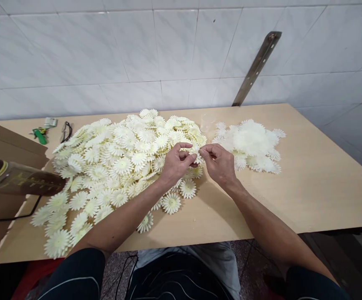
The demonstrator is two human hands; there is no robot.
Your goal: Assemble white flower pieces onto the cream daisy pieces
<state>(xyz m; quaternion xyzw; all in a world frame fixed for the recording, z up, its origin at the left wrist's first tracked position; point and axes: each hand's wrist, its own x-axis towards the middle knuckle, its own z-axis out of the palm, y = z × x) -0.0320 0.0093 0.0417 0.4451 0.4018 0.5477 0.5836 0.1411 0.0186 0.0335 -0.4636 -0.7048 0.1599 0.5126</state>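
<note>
My left hand and my right hand meet over the middle of the table, fingertips close together. Between them shows a pale artificial flower, partly hidden by the fingers. The left thumb and index finger are closed at its near side, and the right thumb and index finger pinch at its right edge. Beneath and left of my left hand spreads a large heap of cream-yellow artificial flowers. Just beyond my right hand lies a smaller pile of whiter, translucent flower pieces.
Left of the heap stand a dark-capped bottle and cardboard. A green-handled tool and black-framed glasses lie at the back left. A slotted metal bar leans on the tiled wall behind the wooden table.
</note>
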